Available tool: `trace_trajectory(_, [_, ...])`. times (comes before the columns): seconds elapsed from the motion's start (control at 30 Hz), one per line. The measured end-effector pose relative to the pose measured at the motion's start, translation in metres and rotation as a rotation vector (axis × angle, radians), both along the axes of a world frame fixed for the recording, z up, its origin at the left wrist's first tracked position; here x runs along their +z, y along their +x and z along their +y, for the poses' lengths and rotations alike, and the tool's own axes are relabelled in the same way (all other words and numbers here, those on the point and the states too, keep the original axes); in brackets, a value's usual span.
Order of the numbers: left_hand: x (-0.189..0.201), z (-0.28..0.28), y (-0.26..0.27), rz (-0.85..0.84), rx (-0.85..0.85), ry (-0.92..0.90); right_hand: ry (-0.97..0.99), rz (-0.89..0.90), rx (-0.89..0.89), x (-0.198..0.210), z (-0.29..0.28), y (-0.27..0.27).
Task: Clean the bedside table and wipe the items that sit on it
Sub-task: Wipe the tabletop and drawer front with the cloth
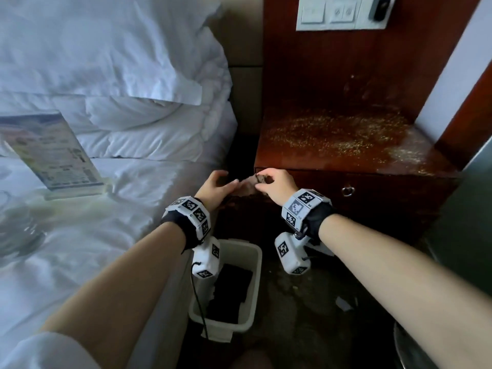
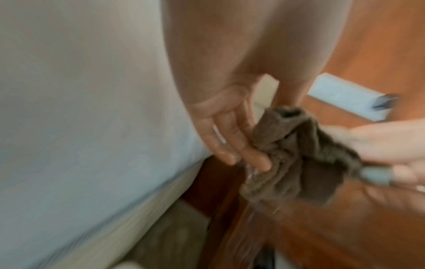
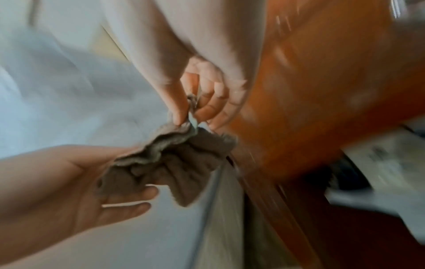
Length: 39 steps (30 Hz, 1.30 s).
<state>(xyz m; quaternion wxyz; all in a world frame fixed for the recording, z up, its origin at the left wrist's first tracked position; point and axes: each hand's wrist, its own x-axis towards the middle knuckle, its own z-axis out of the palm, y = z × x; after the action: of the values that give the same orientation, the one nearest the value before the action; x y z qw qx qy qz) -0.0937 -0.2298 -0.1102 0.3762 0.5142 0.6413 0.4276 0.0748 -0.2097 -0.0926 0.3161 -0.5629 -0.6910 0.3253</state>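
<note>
Right hand pinches the crumpled brown terry cloth between thumb and curled fingers, off the front left corner of the table. Left hand, fingers straight and relaxed, touches the cloth from below. Glossy reddish wood top bears scattered pale granular specks.

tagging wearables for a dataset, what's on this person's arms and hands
Both hands, the left hand and the right hand, are bare, as are the forearms. Each wrist carries a black strap ringed with white blocks printed with black square markers, and a white marker-covered camera box hangs beneath. A thin black cable trails from the left box. A white sleeve shows at the left upper arm.
</note>
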Motion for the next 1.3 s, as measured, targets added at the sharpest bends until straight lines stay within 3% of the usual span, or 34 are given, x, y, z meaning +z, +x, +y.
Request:
trace_trajectory(0.07, [0.018, 0.0, 0.007, -0.02, -0.16, 0.064, 0.082, 0.051, 0.002, 0.024, 0.001, 0.006])
trace_trajectory(0.1, [0.029, 0.001, 0.012, 0.056, -0.204, 0.078, 0.12, 0.065, -0.001, 0.036, 0.002, 0.011])
trace_trajectory(0.2, [0.046, 0.01, 0.021, 0.252, -0.18, 0.169, 0.157, 0.103, 0.038, 0.061, 0.007, 0.021])
trace_trajectory(0.43, [0.066, 0.038, 0.04, 0.103, -0.191, 0.166, 0.21, 0.122, 0.028, 0.083, 0.032, 0.045])
trace_trajectory(0.57, [0.07, 0.067, 0.039, -0.125, 0.008, 0.144, 0.212, 0.014, -0.081, 0.083, 0.06, 0.065])
trace_trajectory(0.7, [0.061, 0.106, 0.039, -0.064, 0.155, 0.067, 0.149, -0.055, -0.223, 0.072, 0.086, 0.093])
trace_trajectory(0.87, [0.045, 0.137, 0.059, 0.092, 0.128, 0.042, 0.0, -0.362, -0.236, 0.051, 0.103, 0.114])
trace_trajectory(1.03, [0.038, 0.156, 0.069, 0.022, 0.253, -0.057, 0.012, -0.411, -0.231, 0.04, 0.114, 0.113])
trace_trajectory(1.13, [0.041, 0.157, 0.074, 0.005, 0.122, -0.095, 0.041, -0.457, -0.253, 0.041, 0.116, 0.11])
trace_trajectory(1.23, [0.048, 0.153, 0.078, 0.284, -0.057, -0.142, 0.264, -0.445, -0.212, 0.042, 0.108, 0.104])
trace_trajectory(1.3, [0.052, 0.151, 0.074, 0.516, -0.042, -0.102, 0.311, -0.428, -0.026, 0.045, 0.1, 0.097])
